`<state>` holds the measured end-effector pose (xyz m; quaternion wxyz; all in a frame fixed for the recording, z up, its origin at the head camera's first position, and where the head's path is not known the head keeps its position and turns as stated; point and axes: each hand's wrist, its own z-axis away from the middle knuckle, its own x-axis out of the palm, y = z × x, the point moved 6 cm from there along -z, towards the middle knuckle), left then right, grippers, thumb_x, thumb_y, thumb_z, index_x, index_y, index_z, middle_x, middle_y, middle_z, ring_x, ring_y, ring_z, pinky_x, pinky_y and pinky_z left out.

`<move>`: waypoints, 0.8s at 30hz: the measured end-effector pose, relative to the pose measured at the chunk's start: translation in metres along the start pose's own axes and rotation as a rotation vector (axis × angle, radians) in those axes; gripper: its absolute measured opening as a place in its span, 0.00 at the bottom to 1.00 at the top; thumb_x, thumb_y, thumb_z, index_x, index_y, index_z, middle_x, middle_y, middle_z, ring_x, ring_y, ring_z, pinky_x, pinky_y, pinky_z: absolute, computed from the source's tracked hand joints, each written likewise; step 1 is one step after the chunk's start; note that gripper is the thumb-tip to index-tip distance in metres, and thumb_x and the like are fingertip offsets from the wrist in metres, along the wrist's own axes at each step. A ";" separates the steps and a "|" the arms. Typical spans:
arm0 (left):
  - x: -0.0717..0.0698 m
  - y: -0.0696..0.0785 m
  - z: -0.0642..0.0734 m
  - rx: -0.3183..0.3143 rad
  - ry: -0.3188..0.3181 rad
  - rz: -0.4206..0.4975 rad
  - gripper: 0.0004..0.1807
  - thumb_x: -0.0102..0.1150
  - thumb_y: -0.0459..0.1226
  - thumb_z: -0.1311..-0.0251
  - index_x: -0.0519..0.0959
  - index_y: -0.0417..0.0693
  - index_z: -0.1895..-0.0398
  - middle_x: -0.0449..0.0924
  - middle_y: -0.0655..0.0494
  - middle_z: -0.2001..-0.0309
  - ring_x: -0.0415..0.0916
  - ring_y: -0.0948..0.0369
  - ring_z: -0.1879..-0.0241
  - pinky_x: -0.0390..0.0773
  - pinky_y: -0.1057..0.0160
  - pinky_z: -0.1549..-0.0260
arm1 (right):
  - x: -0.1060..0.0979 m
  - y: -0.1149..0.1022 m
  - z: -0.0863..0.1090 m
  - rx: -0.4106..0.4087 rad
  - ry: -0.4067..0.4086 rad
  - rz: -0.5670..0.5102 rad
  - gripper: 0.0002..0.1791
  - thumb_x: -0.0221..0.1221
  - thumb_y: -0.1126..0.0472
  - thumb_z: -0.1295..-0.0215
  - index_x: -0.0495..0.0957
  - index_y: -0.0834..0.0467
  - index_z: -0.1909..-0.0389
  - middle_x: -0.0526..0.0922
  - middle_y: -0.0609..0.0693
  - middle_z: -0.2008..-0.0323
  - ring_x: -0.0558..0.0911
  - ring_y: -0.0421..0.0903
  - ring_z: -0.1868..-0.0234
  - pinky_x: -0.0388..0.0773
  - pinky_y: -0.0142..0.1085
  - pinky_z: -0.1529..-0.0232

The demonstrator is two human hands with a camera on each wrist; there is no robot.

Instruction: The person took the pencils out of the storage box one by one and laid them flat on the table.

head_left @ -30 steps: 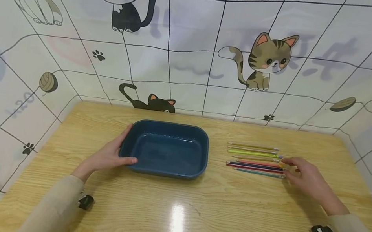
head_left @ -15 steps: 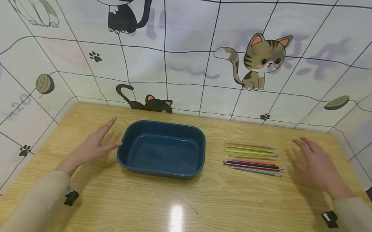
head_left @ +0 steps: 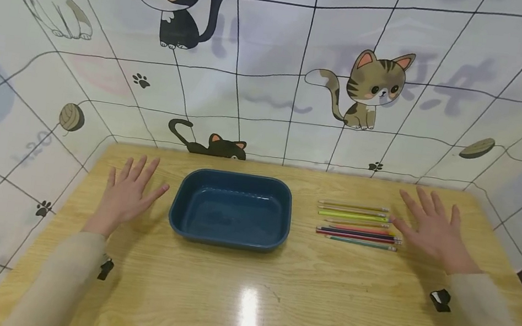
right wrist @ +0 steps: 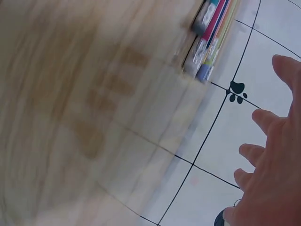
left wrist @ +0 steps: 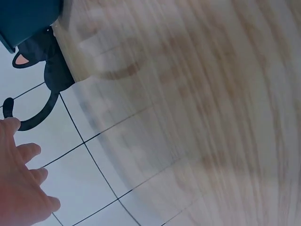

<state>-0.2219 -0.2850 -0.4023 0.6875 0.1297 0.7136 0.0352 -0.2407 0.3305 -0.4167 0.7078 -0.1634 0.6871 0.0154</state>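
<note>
A dark blue rectangular dish (head_left: 227,239) sits on the wooden table, left of its middle. To its right lies a row of several pencils (head_left: 356,233) in yellow, lime, coral, dark blue, red and teal, side by side with erasers to the right. My left hand (head_left: 125,197), fingers spread and holding nothing, is just left of the dish. By the eraser ends is my right hand (head_left: 434,232), also spread, its thumb overlapping the ends in the head view. The right wrist view shows the eraser ends (right wrist: 202,52) close up, apart from the fingers.
The wooden table (head_left: 192,298) ends at a wall sheet (head_left: 266,91) printed with cartoon cats and grid lines. The sheet also stands along the left and right sides. A black wrist camera (head_left: 440,299) shows beneath the right sleeve, another black one (head_left: 106,268) beneath the left.
My left hand has let go of the dish and moved left. The right hand has left the pencil ends and spread its fingers. Dish and pencils lie as before.
</note>
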 end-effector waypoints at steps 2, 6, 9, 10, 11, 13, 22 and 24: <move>0.003 -0.001 -0.004 -0.021 -0.006 -0.001 0.44 0.35 0.65 0.33 0.42 0.55 0.22 0.40 0.38 0.25 0.27 0.39 0.28 0.26 0.32 0.39 | 0.003 -0.001 -0.001 0.021 -0.016 -0.008 0.42 0.43 0.36 0.29 0.42 0.53 0.23 0.36 0.65 0.25 0.32 0.67 0.28 0.19 0.69 0.42; 0.008 0.000 -0.009 -0.050 -0.015 -0.007 0.44 0.32 0.67 0.34 0.42 0.55 0.22 0.38 0.39 0.24 0.25 0.40 0.28 0.26 0.31 0.40 | 0.010 0.001 -0.002 0.050 -0.022 -0.017 0.42 0.40 0.34 0.29 0.41 0.53 0.23 0.32 0.63 0.25 0.28 0.65 0.29 0.16 0.68 0.43; 0.010 0.002 -0.010 -0.065 -0.022 -0.004 0.44 0.31 0.68 0.34 0.42 0.56 0.22 0.37 0.40 0.24 0.24 0.40 0.28 0.25 0.31 0.40 | 0.012 0.002 -0.003 0.063 0.005 -0.006 0.43 0.39 0.34 0.29 0.39 0.51 0.23 0.31 0.61 0.25 0.25 0.64 0.29 0.14 0.67 0.45; 0.010 0.002 -0.010 -0.066 -0.024 -0.002 0.44 0.30 0.68 0.34 0.42 0.57 0.22 0.37 0.40 0.24 0.24 0.40 0.28 0.25 0.31 0.40 | 0.013 0.003 -0.003 0.065 0.017 -0.001 0.43 0.39 0.33 0.30 0.39 0.51 0.22 0.30 0.60 0.25 0.24 0.62 0.29 0.12 0.66 0.45; 0.011 0.003 -0.010 -0.067 -0.028 0.000 0.44 0.30 0.68 0.34 0.42 0.57 0.22 0.36 0.40 0.24 0.23 0.40 0.28 0.25 0.31 0.41 | 0.012 0.003 -0.003 0.069 0.031 0.006 0.44 0.40 0.33 0.30 0.39 0.50 0.22 0.31 0.60 0.25 0.23 0.62 0.29 0.11 0.65 0.46; 0.013 0.003 -0.011 -0.068 -0.036 0.004 0.44 0.29 0.68 0.34 0.41 0.58 0.22 0.35 0.40 0.24 0.22 0.40 0.28 0.25 0.30 0.41 | 0.010 0.002 -0.004 0.076 0.053 0.021 0.44 0.40 0.33 0.30 0.39 0.50 0.22 0.31 0.59 0.25 0.22 0.61 0.29 0.09 0.65 0.47; 0.010 0.001 -0.008 -0.107 -0.073 0.001 0.44 0.28 0.69 0.35 0.41 0.57 0.22 0.35 0.38 0.25 0.23 0.38 0.28 0.23 0.31 0.41 | 0.002 -0.004 -0.007 0.102 0.041 0.031 0.45 0.39 0.31 0.31 0.39 0.50 0.22 0.31 0.60 0.25 0.24 0.62 0.29 0.12 0.68 0.47; 0.010 0.002 -0.008 -0.109 -0.078 0.002 0.45 0.27 0.69 0.35 0.41 0.58 0.22 0.35 0.38 0.25 0.23 0.38 0.29 0.23 0.31 0.41 | 0.001 -0.005 -0.008 0.101 0.037 0.027 0.45 0.39 0.31 0.31 0.38 0.50 0.22 0.30 0.59 0.25 0.24 0.63 0.29 0.12 0.69 0.47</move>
